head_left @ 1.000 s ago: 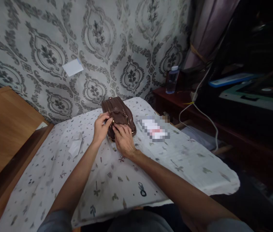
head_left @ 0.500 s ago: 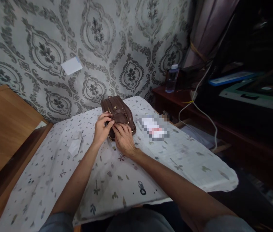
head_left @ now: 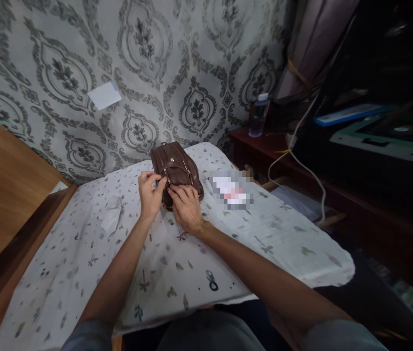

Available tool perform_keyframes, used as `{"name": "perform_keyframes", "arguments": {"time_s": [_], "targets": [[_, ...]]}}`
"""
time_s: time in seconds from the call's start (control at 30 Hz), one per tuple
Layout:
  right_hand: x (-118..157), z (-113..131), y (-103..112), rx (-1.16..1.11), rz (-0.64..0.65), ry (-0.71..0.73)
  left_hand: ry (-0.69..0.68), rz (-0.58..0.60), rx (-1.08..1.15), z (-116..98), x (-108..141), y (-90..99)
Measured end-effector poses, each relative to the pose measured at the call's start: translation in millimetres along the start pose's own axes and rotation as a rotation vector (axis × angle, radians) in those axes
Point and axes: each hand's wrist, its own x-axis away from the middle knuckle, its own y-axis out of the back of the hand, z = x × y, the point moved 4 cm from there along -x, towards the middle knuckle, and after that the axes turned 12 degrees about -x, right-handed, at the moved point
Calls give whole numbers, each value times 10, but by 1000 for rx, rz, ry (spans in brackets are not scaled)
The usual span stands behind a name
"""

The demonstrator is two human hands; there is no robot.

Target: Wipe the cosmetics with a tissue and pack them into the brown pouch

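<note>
A brown leather bag (head_left: 177, 174) with gold-coloured zippers and studs lies on the patterned cloth, its far end near the wall. At the left side of its front pocket, my left hand (head_left: 150, 196) is closed in a pinch, thumb and forefinger together at a small zipper pull. The pull itself is mostly hidden by the fingertips. My right hand (head_left: 187, 209) grips the bag's near end, its fingers bent over the leather and close to my left thumb.
White cloth with small printed figures covers the table (head_left: 169, 278). A crumpled tissue (head_left: 111, 217) lies left of the bag, and a blurred-out white and red item (head_left: 231, 191) lies right. A bottle (head_left: 259, 115) stands on the dark red furniture; a white cable (head_left: 312, 176) hangs there.
My left hand has shifted slightly left and toward me along the bag's side, its fingers drawn more tightly into a pinch. The right hand stays on the bag. The view has shifted slightly.
</note>
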Motion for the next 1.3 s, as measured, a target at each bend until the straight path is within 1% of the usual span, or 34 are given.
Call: {"name": "perform_keyframes", "arguments": {"time_s": [0.07,0.17,0.33,0.47,0.57,0.77,0.9,1.07,1.2,1.3], "targets": [[-2,-1,2,9,10,1,-24,-13,-39,-10,17,3],[-4,7,7,27,15,6,-55,-1,-56,-15,31,-3],[-8,26,16,50,-7,23,-134,44,-94,-57,38,24],[-10,17,32,23,-18,26,-196,104,-72,-85,-10,67],[-1,13,59,-11,-53,46,-190,135,-31,-88,-54,90],[24,16,68,-11,-126,102,-118,133,31,-80,-32,84],[24,18,60,4,-165,139,-175,137,12,-81,-17,80],[16,12,52,17,-142,136,-259,152,-42,-99,-27,84],[15,4,41,21,-103,109,-284,178,-66,-115,-13,83],[14,5,42,20,-97,105,-279,195,-59,-106,0,78]]}}
